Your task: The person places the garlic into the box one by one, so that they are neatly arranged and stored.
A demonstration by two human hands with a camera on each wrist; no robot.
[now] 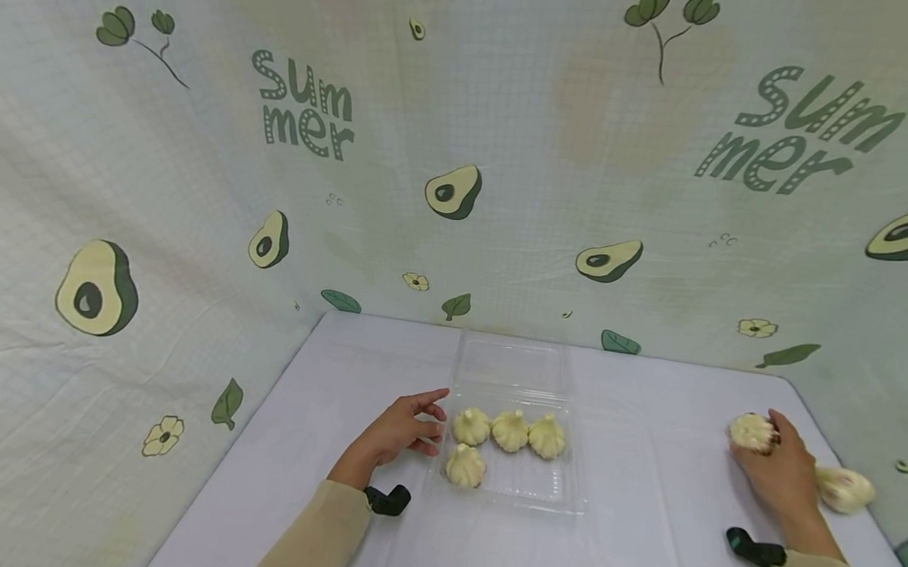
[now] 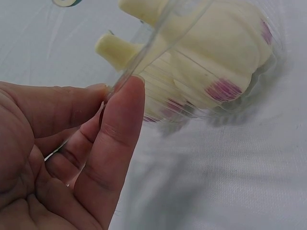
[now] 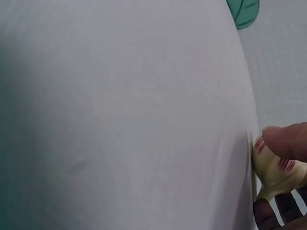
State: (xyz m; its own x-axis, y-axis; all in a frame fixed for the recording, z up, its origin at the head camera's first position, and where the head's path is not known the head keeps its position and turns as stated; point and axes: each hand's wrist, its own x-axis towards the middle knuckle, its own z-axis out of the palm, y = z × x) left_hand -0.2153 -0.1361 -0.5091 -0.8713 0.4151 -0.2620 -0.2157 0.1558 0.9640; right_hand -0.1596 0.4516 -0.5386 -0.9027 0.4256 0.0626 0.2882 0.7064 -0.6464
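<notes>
A clear plastic clamshell box (image 1: 525, 484) lies with its lid (image 1: 513, 365) folded back. In it sit several garlic bulbs (image 1: 510, 431): a row across the back, one at front left. My left hand (image 1: 398, 436) is at the box's left side; in the left wrist view, thumb and finger pinch its clear plastic edge (image 2: 139, 56). Far to the right, my right hand (image 1: 781, 470) grips a garlic bulb (image 1: 752, 432). The right wrist view shows this bulb (image 3: 274, 170), pink-streaked, between thumb and fingers. Another bulb (image 1: 845, 491) lies just right of that hand.
A white cloth covers the table (image 1: 642, 482). A curtain (image 1: 520, 111) printed with avocados and leaves hangs behind and along both sides. Dark straps with small cameras (image 1: 388, 500) sit on both wrists.
</notes>
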